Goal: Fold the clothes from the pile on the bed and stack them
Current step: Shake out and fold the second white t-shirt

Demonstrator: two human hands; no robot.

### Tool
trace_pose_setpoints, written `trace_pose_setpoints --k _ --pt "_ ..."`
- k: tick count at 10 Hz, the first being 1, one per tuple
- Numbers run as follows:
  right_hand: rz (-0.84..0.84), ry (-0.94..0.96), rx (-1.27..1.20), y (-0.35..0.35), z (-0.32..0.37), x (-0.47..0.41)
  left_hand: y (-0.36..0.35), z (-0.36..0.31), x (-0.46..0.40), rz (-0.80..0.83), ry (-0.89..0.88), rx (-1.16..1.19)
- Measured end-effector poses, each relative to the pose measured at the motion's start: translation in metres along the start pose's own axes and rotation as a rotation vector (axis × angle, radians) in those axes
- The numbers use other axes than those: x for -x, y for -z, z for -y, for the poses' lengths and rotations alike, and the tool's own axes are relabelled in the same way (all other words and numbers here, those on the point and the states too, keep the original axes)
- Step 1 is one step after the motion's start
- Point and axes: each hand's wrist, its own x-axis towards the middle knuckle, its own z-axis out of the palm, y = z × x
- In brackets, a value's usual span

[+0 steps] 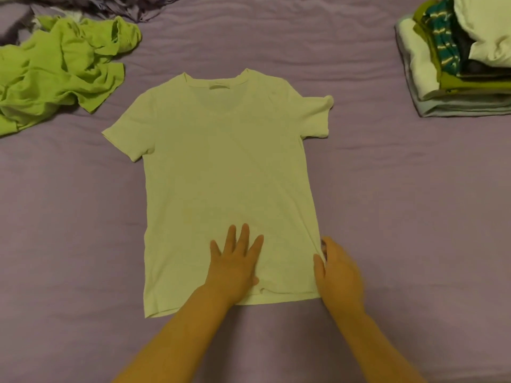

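A white short-sleeved T-shirt [221,172] lies spread flat on the purple bed sheet [401,217], collar away from me. My left hand [235,261] rests flat on its lower part with straight, spread fingers. At the shirt's lower right side seam, my right hand [337,269] pinches the edge of the fabric between thumb and fingers. The pile of unfolded clothes lies at the far left, with a crumpled green garment [58,70] on top. A stack of folded clothes [453,70] stands at the far right.
Grey-purple crumpled fabric [110,6] lies along the top left edge behind the green garment. A white pillow or folded item [486,29] sits on top of the stack at the right. Bare sheet surrounds the shirt on both sides.
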Motion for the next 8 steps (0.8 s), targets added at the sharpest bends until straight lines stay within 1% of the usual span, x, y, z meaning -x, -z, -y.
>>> trace_pose_setpoints --k 2,3,4,5,6,7,8 --pt "-0.008 0.187 0.078 0.010 0.035 -0.046 0.002 -0.016 0.001 -0.061 -0.098 0.070" --pt "0.080 0.225 0.013 0.010 0.042 -0.067 -0.012 -0.022 0.011 -0.065 -0.132 0.082" --pt "0.038 0.236 0.104 0.010 0.031 -0.072 -0.020 -0.026 0.024 -0.113 -0.119 0.127" --pt "0.040 0.207 0.067 0.009 0.023 -0.074 -0.019 -0.031 0.025 -0.277 -0.097 0.251" --pt "0.025 0.275 0.107 0.010 0.030 -0.076 -0.012 -0.030 0.018 -0.249 -0.053 0.349" --pt "0.040 0.304 0.099 0.011 0.034 -0.081 -0.005 -0.025 0.010 -0.096 -0.071 0.520" --pt "0.014 0.291 0.076 0.012 0.034 -0.079 0.004 -0.019 0.004 0.091 -0.126 0.605"
